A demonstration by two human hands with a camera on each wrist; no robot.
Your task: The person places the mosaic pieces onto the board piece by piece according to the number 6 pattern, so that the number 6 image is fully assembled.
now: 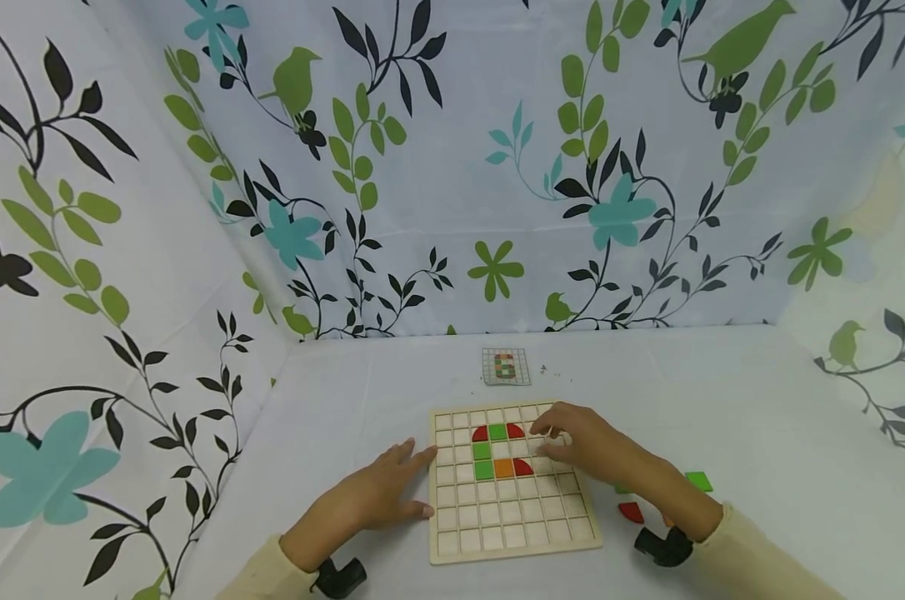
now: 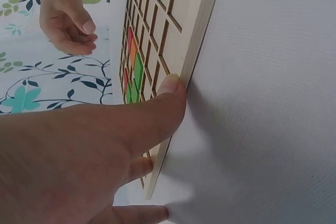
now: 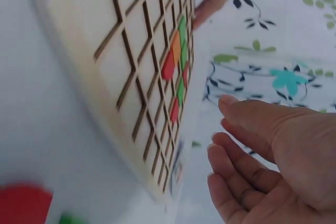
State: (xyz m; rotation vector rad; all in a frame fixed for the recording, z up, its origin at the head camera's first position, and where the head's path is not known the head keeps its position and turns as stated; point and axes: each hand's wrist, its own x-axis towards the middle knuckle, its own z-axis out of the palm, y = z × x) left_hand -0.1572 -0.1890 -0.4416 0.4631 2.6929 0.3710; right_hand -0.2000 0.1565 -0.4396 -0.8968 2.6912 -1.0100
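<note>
A wooden grid board (image 1: pixel 467 546) lies on the white table. Several coloured tiles sit in its cells: red quarter-rounds (image 1: pixel 523 467), green squares (image 1: pixel 483 470) and an orange square (image 1: pixel 503 467). My left hand (image 1: pixel 377 492) rests at the board's left edge, fingers spread, with the thumb (image 2: pixel 169 85) touching the rim. Over the upper right of the board hovers my right hand (image 1: pixel 583 433), its fingers loosely bent and nothing between them. The right wrist view shows that hand (image 3: pixel 273 156) raised beside the board, with a gap between thumb and fingers.
Behind the board lies a small printed grid card (image 1: pixel 506 367) with a coloured pattern. Loose tiles lie right of the board, partly under my right forearm, among them a red quarter-round (image 1: pixel 631 512) and a green one (image 1: pixel 698 481). A patterned curtain (image 1: pixel 437 167) hangs behind the table.
</note>
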